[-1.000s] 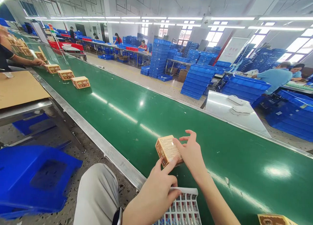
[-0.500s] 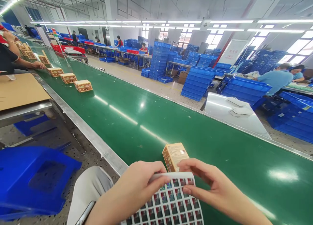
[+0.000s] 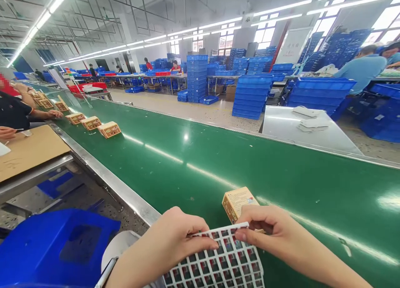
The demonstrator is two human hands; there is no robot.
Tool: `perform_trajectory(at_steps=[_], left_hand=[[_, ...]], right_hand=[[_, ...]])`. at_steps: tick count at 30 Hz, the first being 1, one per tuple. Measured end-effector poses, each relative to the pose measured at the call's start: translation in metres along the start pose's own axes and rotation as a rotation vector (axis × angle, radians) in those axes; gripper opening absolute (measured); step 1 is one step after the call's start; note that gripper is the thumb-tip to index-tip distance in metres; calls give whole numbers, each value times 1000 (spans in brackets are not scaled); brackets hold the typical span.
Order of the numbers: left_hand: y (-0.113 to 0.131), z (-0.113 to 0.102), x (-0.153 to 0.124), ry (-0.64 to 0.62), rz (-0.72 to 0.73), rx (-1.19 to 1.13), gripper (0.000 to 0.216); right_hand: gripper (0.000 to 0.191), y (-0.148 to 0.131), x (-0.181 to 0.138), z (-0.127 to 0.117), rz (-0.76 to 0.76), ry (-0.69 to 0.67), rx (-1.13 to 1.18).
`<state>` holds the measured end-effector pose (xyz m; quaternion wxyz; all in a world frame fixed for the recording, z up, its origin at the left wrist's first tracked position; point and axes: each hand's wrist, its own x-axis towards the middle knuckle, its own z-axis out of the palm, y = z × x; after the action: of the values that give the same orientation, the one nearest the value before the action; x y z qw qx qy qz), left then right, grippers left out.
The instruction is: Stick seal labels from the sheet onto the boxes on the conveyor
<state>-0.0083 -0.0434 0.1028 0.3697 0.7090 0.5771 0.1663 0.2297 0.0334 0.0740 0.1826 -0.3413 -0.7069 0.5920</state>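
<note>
A sheet of small dark-and-red stickers (image 3: 215,261) with a white grid between them is held up at the bottom centre. My left hand (image 3: 175,242) is closed on its upper left edge, thumb in front. At the upper right corner my right hand (image 3: 268,231) pinches, thumb on the front face and fingers behind; whether a single sticker is between the fingertips is hidden. Just beyond the sheet, a brown and cream printed carton (image 3: 239,200) rests on the green conveyor belt (image 3: 187,188), partly covered by my right hand. A small shiny label shows on its top.
Several similar cartons (image 3: 109,130) sit farther up the belt at left. A co-worker's hand (image 3: 54,113) is beside them, near a cardboard-topped table (image 3: 37,150). A blue plastic stool (image 3: 62,242) stands lower left. Stacked blue crates (image 3: 253,96) and a metal side table (image 3: 281,127) lie across the belt.
My right fingers have drawn together at the sheet's upper right corner, and its curled top edge now looks flatter. The view has tilted, with the near carton appearing farther right.
</note>
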Motion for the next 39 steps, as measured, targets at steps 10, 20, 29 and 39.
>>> perform_trajectory(at_steps=[10,20,29,39], left_hand=[[5,7,-4,116,-44,72,7],[2,35,-7,318,77,46,18],[-3,26,-7,202,56,-49,22],[0,28,-6,215,7,-104,18]], right_hand=[[15,-3,1,12,-40,73,51],[19,-4,-3,13,-41,142,168],[13,-5,4,15,-33,64,202],[13,-1,0,20,-58,97,172]])
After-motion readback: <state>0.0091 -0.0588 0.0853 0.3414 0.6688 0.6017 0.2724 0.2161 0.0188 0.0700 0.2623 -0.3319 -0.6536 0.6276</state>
